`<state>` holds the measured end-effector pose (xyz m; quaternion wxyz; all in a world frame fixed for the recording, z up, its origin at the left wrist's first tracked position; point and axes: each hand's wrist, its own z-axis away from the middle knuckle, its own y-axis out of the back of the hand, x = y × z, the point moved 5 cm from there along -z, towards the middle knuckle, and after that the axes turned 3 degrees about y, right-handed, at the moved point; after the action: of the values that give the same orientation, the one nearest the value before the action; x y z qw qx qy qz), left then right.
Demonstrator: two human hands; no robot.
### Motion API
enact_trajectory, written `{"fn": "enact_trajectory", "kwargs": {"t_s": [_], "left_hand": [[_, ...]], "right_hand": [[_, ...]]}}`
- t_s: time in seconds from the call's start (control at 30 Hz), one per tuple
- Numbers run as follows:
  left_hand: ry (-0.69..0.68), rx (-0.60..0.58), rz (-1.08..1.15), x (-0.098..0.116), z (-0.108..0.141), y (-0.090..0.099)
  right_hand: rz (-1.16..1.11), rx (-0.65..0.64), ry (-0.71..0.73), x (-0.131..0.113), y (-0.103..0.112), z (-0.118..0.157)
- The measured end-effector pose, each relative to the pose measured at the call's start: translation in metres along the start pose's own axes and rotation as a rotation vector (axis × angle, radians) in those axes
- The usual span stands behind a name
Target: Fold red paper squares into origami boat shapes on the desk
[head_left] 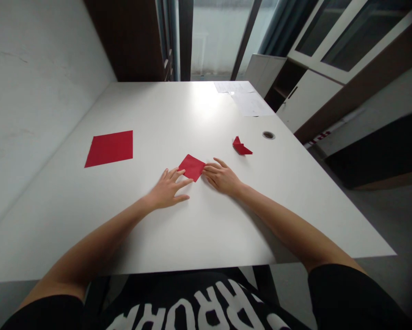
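Observation:
A small red paper square (pixel 192 167) lies on the white table with one corner toward me. My left hand (pixel 167 189) is at its left side, fingers spread, with fingertips touching the left and lower-left edges. At the right corner is my right hand (pixel 222 177), its fingers close together on the paper's edge; whether they pinch it is hard to make out. To the right sits a folded red paper piece (pixel 240 146) with raised points. A larger flat red sheet (pixel 110 149) lies to the left.
The white table (pixel 157 114) meets a wall on the left. White papers (pixel 250 103) lie at its far right corner, and a round cable hole (pixel 268 135) is near the right edge. Cabinets stand beyond on the right.

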<state>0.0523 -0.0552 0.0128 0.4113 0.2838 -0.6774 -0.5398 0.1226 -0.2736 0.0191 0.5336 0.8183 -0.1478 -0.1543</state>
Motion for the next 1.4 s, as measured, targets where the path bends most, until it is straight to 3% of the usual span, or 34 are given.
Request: {"fn": "enact_trajectory", "kwargs": {"t_s": [0.27, 0.33, 0.5, 0.6, 1.23, 1.4], "left_hand": [[0.002, -0.004, -0.018, 0.000, 0.001, 0.001], [0.004, -0.003, -0.024, 0.001, 0.001, 0.001], [0.003, 0.005, -0.023, 0.000, 0.000, 0.000], [0.002, 0.009, -0.019, 0.000, 0.000, 0.000], [0.005, -0.001, 0.005, -0.002, 0.001, 0.000], [0.010, 0.000, 0.001, -0.002, 0.001, -0.001]], "right_hand": [[0.104, 0.006, -0.078, 0.035, 0.006, 0.000], [0.092, 0.019, -0.067, 0.026, 0.009, -0.001], [-0.037, 0.022, 0.094, -0.022, 0.009, -0.005], [-0.082, 0.010, 0.130, -0.034, 0.004, -0.007], [0.021, 0.022, -0.092, 0.031, -0.002, -0.001], [0.005, 0.048, -0.066, 0.016, 0.002, -0.001]]}}
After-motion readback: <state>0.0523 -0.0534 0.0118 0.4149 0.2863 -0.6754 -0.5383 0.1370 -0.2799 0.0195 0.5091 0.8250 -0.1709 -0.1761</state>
